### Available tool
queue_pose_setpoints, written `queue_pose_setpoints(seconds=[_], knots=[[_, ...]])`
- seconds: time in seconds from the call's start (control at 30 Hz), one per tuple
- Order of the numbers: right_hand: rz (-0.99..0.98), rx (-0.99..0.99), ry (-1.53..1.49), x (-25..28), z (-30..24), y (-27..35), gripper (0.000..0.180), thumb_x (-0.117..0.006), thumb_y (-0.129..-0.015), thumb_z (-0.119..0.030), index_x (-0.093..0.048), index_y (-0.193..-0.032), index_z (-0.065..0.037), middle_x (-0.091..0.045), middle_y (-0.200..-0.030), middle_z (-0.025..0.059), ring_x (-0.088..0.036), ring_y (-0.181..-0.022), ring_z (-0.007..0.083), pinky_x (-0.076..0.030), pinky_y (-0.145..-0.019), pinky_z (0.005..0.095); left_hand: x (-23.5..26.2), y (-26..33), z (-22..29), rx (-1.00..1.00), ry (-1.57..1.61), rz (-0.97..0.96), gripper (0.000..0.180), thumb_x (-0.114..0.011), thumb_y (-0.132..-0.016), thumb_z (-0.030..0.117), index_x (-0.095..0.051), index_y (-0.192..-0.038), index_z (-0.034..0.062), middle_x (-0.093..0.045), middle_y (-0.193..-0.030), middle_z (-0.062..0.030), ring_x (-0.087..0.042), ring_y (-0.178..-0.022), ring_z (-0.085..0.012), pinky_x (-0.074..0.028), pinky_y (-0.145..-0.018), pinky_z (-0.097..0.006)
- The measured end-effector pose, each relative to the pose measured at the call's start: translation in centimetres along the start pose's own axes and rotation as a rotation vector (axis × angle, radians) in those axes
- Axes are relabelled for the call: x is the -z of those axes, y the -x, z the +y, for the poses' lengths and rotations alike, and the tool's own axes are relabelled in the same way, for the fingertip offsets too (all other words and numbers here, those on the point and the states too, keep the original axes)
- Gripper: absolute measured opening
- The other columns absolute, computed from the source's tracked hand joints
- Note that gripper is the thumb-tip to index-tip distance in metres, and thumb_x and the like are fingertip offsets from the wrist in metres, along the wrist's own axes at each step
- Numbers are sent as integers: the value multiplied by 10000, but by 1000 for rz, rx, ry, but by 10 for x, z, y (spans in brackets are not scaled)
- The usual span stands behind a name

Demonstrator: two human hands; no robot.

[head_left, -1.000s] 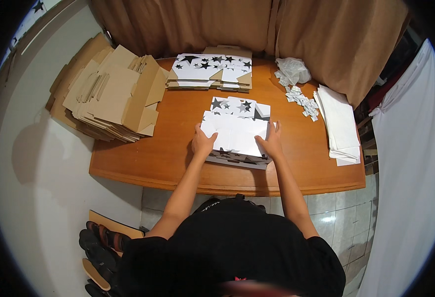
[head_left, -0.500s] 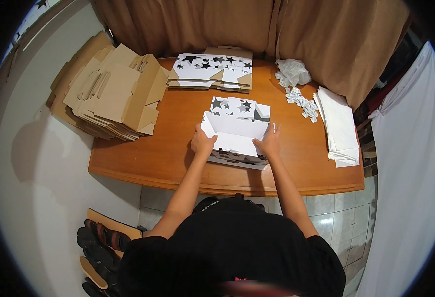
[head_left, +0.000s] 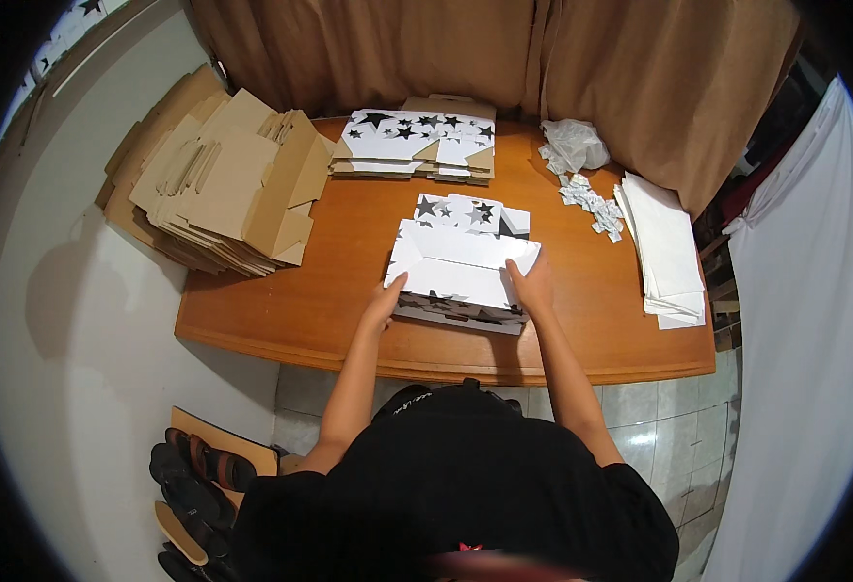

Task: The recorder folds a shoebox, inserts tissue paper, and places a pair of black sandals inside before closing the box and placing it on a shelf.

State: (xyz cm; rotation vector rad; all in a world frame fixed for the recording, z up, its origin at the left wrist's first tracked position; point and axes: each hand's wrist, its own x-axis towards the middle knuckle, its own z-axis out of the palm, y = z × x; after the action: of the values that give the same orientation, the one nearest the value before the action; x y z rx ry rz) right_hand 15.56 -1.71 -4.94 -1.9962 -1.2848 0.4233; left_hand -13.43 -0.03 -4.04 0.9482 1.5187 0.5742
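An open cardboard box (head_left: 460, 276) with a white inside and a black-and-grey star print outside rests near the middle of the wooden table. Its star-printed lid flap (head_left: 460, 212) stands out on the far side. My left hand (head_left: 384, 300) grips the box's left side near the front corner, thumb on top and fingers below. At the right side, my right hand (head_left: 530, 284) holds the wall, its thumb over the inner edge and the other fingers hidden outside.
Flattened brown cardboard boxes (head_left: 218, 184) are stacked at the table's left. Star-printed flat boxes (head_left: 412, 136) lie at the back. Toward the right are a clear plastic bag (head_left: 575, 145), small white packets (head_left: 593, 208) and white sheets (head_left: 661, 247). Brown curtains (head_left: 378, 53) hang behind the table (head_left: 329, 310).
My left hand has slid nearer me along the box's left side. The box's left wall now leans further outward. My right hand has shifted slightly along the right wall.
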Motion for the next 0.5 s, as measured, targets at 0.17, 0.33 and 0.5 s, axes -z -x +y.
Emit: queue_pose_setpoints(seconds=[0.17,0.33,0.5], knots=[[37,3,-59,18,-29,4,823,-646,-729,-384,-271,-1324,43,-429,-1231,280,-455,-1123,391,-397,-907,432,-9,46,31,-83,176,115,773,-649,-751,464,-320,-1336,81,-391,-1289,-186,-430,-1124,-274,-438,-807,-419],[111,223,-322,16,-44,4,783,-623,-755,-340,-262,-1327,54,-408,-1259,292,-431,-1159,383,-352,-964,395,-8,38,49,-698,434,283,749,-751,-704,276,-336,-1304,108,-257,-1311,-205,-335,-1178,-337,-311,-979,-445],[-373,46,-358,6,-13,-1,716,-546,-839,-421,-306,-1316,57,-403,-1259,277,-413,-1169,385,-315,-993,404,-26,95,90,-1273,-84,710,724,-819,-569,226,-450,-1182,115,-253,-1268,-201,-340,-1161,-356,-326,-965,-447]])
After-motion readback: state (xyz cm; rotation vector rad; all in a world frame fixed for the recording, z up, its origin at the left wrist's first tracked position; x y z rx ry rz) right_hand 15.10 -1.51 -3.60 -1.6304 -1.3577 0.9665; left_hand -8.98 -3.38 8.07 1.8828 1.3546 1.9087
